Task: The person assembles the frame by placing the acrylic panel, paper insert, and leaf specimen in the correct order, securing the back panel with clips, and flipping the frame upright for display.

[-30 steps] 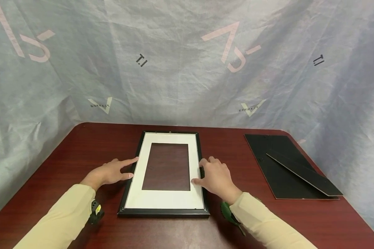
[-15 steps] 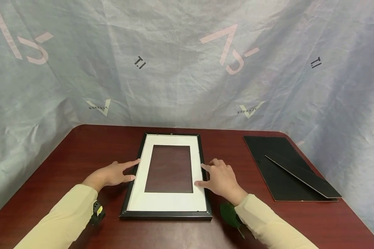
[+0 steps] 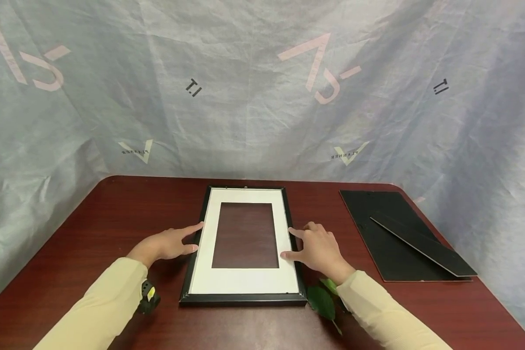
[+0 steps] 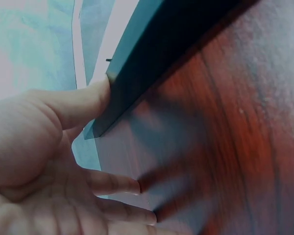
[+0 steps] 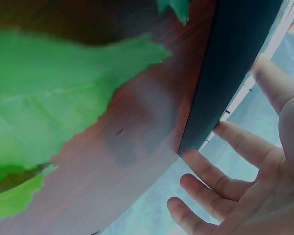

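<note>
A black picture frame (image 3: 242, 300) lies flat on the table, with a white mat (image 3: 245, 281) inside it around a rectangular window. On its left side, the thumb and index fingertip of my left hand (image 3: 168, 244) touch the frame's edge. The left wrist view shows that thumb against the black side, the other fingers of the left hand (image 4: 54, 161) straight below. Across from it, my right hand (image 3: 321, 250) touches the right side, its thumb tip over the mat. In the right wrist view, the fingers of the right hand (image 5: 255, 181) are extended, with fingertips along the frame's edge.
Green leaves (image 3: 321, 301) lie beside the frame's near right corner, by the right sleeve. Farther right is a black backing board (image 3: 376, 206) with a stand flap (image 3: 424, 245) raised at an angle. A printed grey sheet (image 3: 245, 121) hangs behind the reddish-brown table (image 3: 148, 199).
The picture frame has slid a little to the right across the table, and both hands have moved right with it. More of the green leaves shows by the right sleeve.
</note>
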{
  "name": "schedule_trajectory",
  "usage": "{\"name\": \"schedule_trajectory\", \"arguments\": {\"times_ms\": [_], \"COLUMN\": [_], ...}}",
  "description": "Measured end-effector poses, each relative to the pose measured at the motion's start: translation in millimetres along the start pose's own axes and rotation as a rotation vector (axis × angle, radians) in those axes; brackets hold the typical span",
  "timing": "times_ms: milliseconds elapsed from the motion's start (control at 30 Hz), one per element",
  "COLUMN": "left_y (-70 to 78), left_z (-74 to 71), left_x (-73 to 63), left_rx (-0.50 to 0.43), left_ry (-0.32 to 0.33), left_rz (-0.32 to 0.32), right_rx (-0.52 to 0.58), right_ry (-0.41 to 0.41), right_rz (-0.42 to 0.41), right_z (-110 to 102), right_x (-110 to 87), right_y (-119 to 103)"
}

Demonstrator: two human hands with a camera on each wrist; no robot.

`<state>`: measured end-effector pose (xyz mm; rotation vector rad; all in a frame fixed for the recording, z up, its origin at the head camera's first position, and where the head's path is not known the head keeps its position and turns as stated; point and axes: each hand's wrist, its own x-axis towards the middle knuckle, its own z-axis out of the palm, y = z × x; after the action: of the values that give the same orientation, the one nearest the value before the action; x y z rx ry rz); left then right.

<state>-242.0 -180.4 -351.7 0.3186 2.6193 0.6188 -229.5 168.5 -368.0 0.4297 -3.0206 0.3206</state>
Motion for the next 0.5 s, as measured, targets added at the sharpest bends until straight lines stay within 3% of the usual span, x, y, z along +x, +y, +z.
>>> {"name": "schedule_trajectory", "arguments": {"times_ms": [267,500], "left_y": [-0.4,-0.2], "left_z": [-1.5,-2.2], "left_x": [-0.2,-0.8], "left_rx": [0.022,0.03], "left_ry": [-0.013,-0.01], "left_rz": [-0.001,-0.003], "right_rx": [0.034,0.142], "right_ry": [-0.021,-0.036], "right_rz": [-0.001,0.003], "right_z": [1,-12], "right_x": [-1.1,2.4], "right_y": [2,7]}}
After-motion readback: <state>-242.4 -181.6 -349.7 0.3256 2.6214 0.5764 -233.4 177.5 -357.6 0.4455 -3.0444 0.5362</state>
